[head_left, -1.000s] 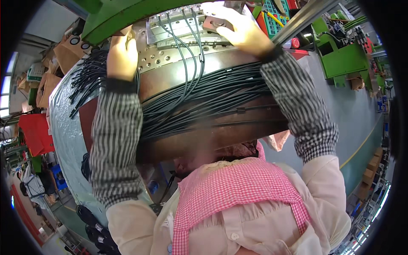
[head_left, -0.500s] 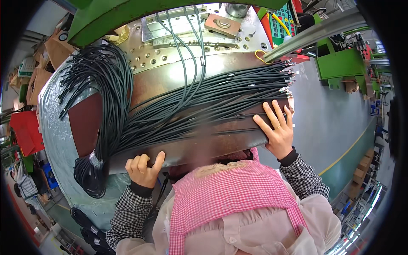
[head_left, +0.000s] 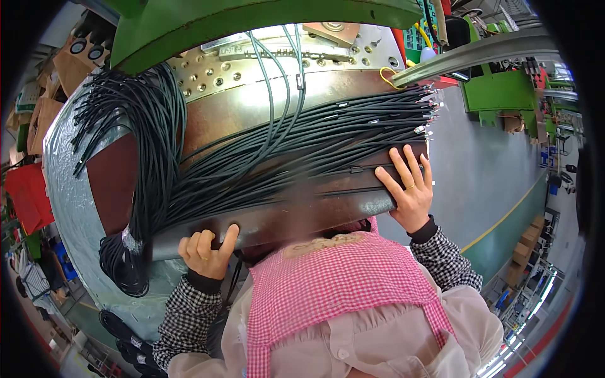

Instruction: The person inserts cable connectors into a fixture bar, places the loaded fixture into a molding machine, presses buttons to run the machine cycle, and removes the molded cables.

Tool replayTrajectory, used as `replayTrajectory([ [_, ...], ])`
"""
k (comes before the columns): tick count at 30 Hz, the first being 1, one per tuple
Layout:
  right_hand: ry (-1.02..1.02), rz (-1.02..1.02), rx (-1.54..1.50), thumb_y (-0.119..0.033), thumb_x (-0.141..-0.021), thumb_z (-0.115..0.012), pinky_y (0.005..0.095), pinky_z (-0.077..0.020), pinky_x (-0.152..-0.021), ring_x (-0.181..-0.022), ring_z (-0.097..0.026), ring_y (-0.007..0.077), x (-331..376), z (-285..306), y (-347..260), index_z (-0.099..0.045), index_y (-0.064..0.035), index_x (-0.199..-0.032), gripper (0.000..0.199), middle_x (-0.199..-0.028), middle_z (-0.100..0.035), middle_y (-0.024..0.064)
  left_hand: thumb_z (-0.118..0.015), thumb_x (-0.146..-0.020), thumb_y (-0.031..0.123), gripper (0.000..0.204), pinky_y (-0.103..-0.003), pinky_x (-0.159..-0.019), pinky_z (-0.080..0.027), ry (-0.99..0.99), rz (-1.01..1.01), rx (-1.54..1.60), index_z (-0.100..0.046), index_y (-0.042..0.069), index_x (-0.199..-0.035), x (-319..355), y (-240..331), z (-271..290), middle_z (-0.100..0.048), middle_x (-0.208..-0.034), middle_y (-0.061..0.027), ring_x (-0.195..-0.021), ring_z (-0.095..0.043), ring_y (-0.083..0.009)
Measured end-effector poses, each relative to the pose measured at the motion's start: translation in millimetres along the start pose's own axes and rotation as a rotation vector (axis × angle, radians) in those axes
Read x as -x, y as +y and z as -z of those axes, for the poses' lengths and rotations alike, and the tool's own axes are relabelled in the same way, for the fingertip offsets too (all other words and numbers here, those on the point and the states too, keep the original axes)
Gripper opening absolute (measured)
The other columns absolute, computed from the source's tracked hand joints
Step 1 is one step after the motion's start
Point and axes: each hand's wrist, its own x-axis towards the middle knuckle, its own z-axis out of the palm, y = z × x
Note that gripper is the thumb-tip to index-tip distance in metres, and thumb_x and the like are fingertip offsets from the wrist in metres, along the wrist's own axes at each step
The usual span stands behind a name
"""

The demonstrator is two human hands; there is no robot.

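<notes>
My left hand [head_left: 207, 253] rests at the front edge of a brown board [head_left: 277, 217]; its fingers are curled together at the edge, with the thumb standing apart. Farther right, my right hand [head_left: 413, 196] lies with fingers spread on the board's right end and holds nothing. Above it is a fanned row of black cables [head_left: 302, 142] with small metal ends [head_left: 431, 110] at the right. The cables run left into a thick hanging bundle [head_left: 151, 132], tied with clear wrap [head_left: 131, 242] near a looped end. Several cables pass up toward a metal fixture [head_left: 283, 53].
A green machine frame [head_left: 265, 28] arches over the far side, above a perforated metal plate [head_left: 217, 82]. A grey metal bar [head_left: 472, 57] slants in at upper right. Translucent sheeting [head_left: 69, 183] covers the left side. A red bin [head_left: 30, 196] stands farther left; brown boxes [head_left: 523, 252] line the right.
The view has shifted, so the green frame sits lower and hides more of the metal fixture. Both hands keep their places on the board, and the cables lie as before.
</notes>
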Motion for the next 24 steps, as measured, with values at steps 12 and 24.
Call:
replayTrajectory([
  [12,-0.201,-0.026,-0.412,-0.035,-0.058,-0.081,0.0458,-0.0347,-0.101,-0.119,-0.045,0.0321,-35,52,19,-0.061,-0.0164,-0.123,0.071,-0.129,-0.052,0.0072,-0.071,-0.070,0.017,0.059,-0.037,-0.085,-0.046,-0.080,-0.160,0.539,-0.055,-0.001,-0.123,-141,53,7,-0.058,-0.105,-0.0125,-0.097,-0.057,-0.0278],
  [24,0.012,0.177,-0.341,-0.019,-0.080,-0.067,0.0355,-0.0413,-0.085,-0.092,-0.056,0.0215,-90,26,38,-0.070,-0.0165,-0.095,0.015,-0.094,-0.060,0.0016,-0.063,-0.082,0.002,0.010,-0.038,-0.070,-0.048,-0.145,0.043,0.945,-0.061,0.000,-0.091,-193,56,-13,-0.060,-0.084,-0.0134,-0.078,-0.059,-0.0320],
])
